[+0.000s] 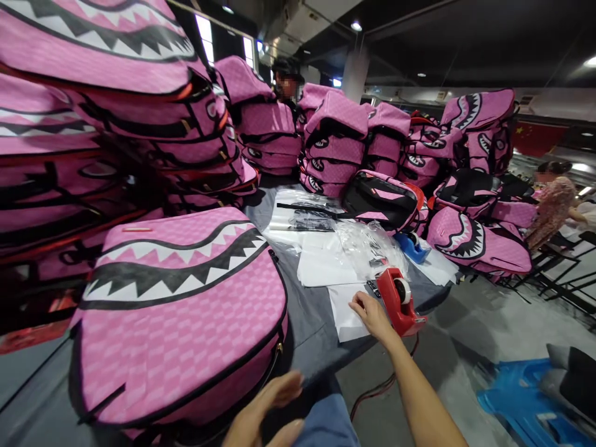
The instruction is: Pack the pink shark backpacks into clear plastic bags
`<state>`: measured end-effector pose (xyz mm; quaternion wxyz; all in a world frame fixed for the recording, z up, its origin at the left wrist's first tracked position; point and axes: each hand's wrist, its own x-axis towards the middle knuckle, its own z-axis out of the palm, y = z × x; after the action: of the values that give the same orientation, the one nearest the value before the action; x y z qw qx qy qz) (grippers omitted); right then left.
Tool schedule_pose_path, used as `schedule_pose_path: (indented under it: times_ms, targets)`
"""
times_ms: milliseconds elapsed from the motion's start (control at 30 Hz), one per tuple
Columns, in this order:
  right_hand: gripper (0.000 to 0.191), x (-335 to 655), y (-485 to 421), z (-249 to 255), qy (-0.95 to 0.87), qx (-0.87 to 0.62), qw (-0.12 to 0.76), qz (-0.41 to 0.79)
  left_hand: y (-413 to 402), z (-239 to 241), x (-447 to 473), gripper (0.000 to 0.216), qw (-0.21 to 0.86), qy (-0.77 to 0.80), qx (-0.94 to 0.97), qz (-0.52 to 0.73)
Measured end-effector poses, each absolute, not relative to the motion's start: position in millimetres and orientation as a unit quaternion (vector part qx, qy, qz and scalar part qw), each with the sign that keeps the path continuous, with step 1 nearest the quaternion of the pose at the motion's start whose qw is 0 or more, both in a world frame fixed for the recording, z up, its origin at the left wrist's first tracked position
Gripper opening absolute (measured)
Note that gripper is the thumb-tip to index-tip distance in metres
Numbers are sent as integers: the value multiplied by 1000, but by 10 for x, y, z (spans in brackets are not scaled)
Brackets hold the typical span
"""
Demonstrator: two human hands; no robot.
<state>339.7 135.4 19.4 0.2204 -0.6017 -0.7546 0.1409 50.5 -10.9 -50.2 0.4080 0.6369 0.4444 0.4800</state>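
The right hand [374, 315], fingers narrowly curled, hangs at the white sheet [343, 323]; whether it pinches anything cannot be told. The left hand [256, 413] gapes, blurred, beside the pink backpack [186, 323] on the table [310, 323]. A knock could tip the edge-perched red tape dispenser [393, 307] off.

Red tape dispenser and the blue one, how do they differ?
The red dispenser is beside the right hand, near the table's edge; the blue dispenser sits farther back, beside crumpled clear plastic. The red dispenser's white roll shows clearly; the blue dispenser's is hard to make out. The red dispenser looks bigger in view than the blue one. Both are tabletop tape dispensers.
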Motion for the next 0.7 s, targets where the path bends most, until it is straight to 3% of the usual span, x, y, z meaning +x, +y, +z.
schedule_pose_path:
  times_ms: [67,167,233,333,467,567,700]
  targets:
    - [20,3194,1149,192,-771,-558,264,158,84,-350,897,76,577,414,524,469]
    - [24,2864,737,103,-777,-516,324,158,304,-175,1220,64,667,435,357,488]
    - [26,2718,495,110,-794,-492,330,138,307,-115,1234,49,624,477,330,524]
    - [24,2619,373,294,-860,-392,312,99,117,-65,1035,35,504,512,466,516]
    - [50,2503,636,466,-947,-156,238,146,-221,-11,585,21,343,428,729,409]
    - [35,2369,820,352,-942,-108,256,186,-463,-38,220,21,201,433,788,389]
    - [28,2165,787,138,-932,-98,304,169,-740,-116,-138,20,228,567,673,417]
